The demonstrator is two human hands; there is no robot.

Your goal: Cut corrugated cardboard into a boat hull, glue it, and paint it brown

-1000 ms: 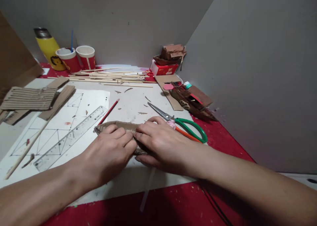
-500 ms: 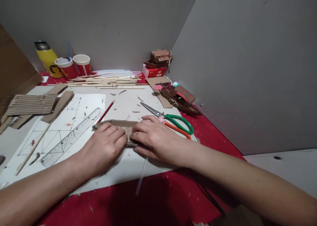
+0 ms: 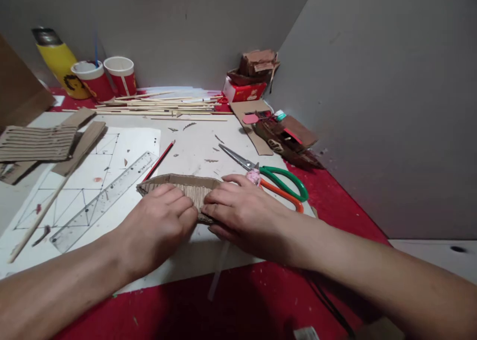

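Observation:
A small cardboard boat hull (image 3: 192,193) with a ribbed floor and a pointed left end lies on the white board in front of me. My left hand (image 3: 167,215) grips its near wall, fingers curled over the rim into the hull. Around the right part of the hull, my right hand (image 3: 238,208) is closed, its fingertips inside and its thumb at the near side; it hides that end. Just beyond my right hand lie scissors (image 3: 285,183) with green and orange handles. A clear glue stick (image 3: 219,273) pokes out below the right hand.
Left are a clear ruler (image 3: 104,201), a red pencil (image 3: 159,160), a drawn plan (image 3: 122,143) and corrugated cardboard pieces (image 3: 37,143). Wooden sticks (image 3: 160,105), paper cups (image 3: 119,74) and a yellow bottle (image 3: 61,64) stand behind. Brown model boats (image 3: 286,138) sit at right.
The view has shifted, so most things on the table appear lower or further out. Both hands stay on the hull, and more of its ribbed floor shows between them.

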